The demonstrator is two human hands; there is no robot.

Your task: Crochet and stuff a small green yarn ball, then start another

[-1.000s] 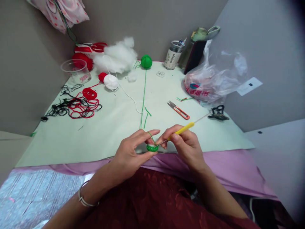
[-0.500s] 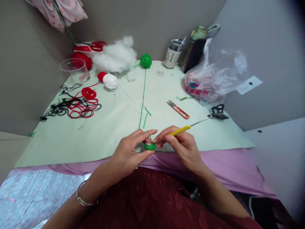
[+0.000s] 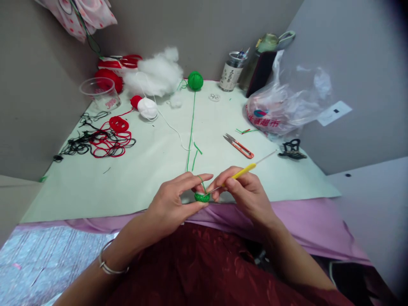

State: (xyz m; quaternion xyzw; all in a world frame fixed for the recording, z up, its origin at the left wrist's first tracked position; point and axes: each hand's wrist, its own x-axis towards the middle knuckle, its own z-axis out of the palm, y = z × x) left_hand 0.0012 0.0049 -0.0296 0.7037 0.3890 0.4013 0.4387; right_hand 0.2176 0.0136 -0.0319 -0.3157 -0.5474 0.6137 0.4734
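Note:
Near the table's front edge my left hand [image 3: 174, 195] pinches a small green crochet piece [image 3: 202, 198] with some white at its top. Green yarn [image 3: 192, 127] runs from a green yarn ball [image 3: 195, 80] at the back down toward my left hand, and a strand passes over the left index finger to the piece. My right hand [image 3: 245, 193] is closed round the yellow grip of a crochet hook [image 3: 244, 171], held like a pen. The hook's thin tip touches the piece's upper right edge; whether it sits inside a stitch, I cannot tell.
Orange thread snips [image 3: 239, 146] lie beyond my right hand, with a black hair claw [image 3: 291, 149] and a plastic bag [image 3: 274, 110] farther right. Tangled black and red yarn [image 3: 98, 138], a clear cup [image 3: 100, 95] and white stuffing [image 3: 156, 74] occupy the left and back.
Both hands and the green crochet piece have shifted slightly right and down. The hook has tilted, and its back end now sits a little higher, apart from the hair claw.

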